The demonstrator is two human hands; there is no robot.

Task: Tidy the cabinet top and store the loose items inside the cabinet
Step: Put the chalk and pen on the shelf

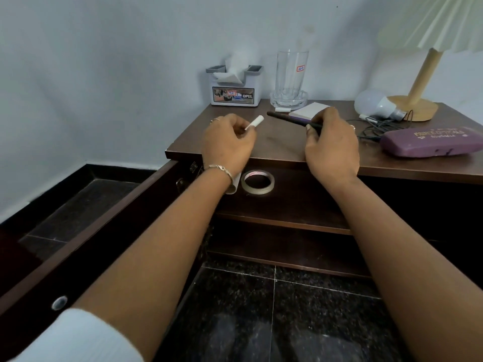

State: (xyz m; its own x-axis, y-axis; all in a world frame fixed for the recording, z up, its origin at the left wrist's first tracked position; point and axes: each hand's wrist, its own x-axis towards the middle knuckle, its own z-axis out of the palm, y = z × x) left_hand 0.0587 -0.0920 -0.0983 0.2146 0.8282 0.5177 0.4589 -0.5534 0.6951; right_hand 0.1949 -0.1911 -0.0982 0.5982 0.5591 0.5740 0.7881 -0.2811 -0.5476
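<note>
Pen (292, 119) pinched in right hand (330, 145); cap (254, 122) (white) in left hand (227, 145).

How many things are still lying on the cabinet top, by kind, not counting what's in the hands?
Tissue box: 1
Glass: 1
Glass coaster: 1
White cap: 1
Notepad: 1
Bulb: 1
Lamp: 1
Cable: 1
Purple case: 1
Total: 9

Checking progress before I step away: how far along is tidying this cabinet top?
Done: a tape roll lies on the shelf inside the open cabinet. In hand: the left hand holds a small white stick, the right hand a dark pen. Left on top: bulb, purple case, notepad, cable.
</note>
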